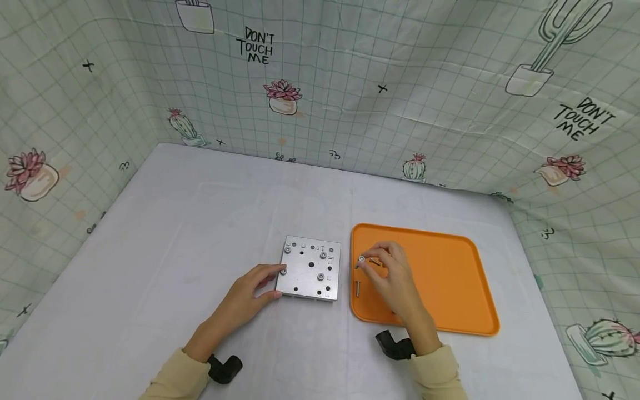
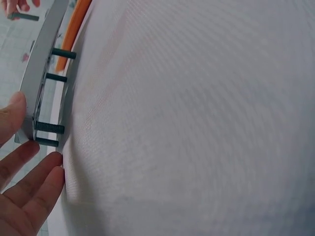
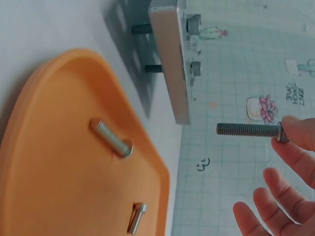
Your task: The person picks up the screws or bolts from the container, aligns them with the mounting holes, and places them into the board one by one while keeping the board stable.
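Observation:
A square silver metal plate [image 1: 304, 278] with several holes stands raised off the table on bolts set through it, their threaded shanks [image 2: 49, 128] showing below in the left wrist view. My left hand [image 1: 245, 294] holds the plate at its near left corner, thumb on the near side and a fingertip by a bolt head [image 1: 283, 271]. Between thumb and index finger my right hand [image 1: 395, 278] pinches a bolt [image 3: 248, 130] by its head. That bolt lies level in the right wrist view, above the tray's left part, with its other fingers spread loosely.
An orange tray [image 1: 450, 278] lies right of the plate. Inside its left part are loose bolts, one [image 1: 358, 289] near the left rim and another [image 3: 138, 219] farther along. Black curved pieces [image 1: 395, 345] sit at both wrists. A patterned cloth [image 1: 330, 111] hangs behind the white table.

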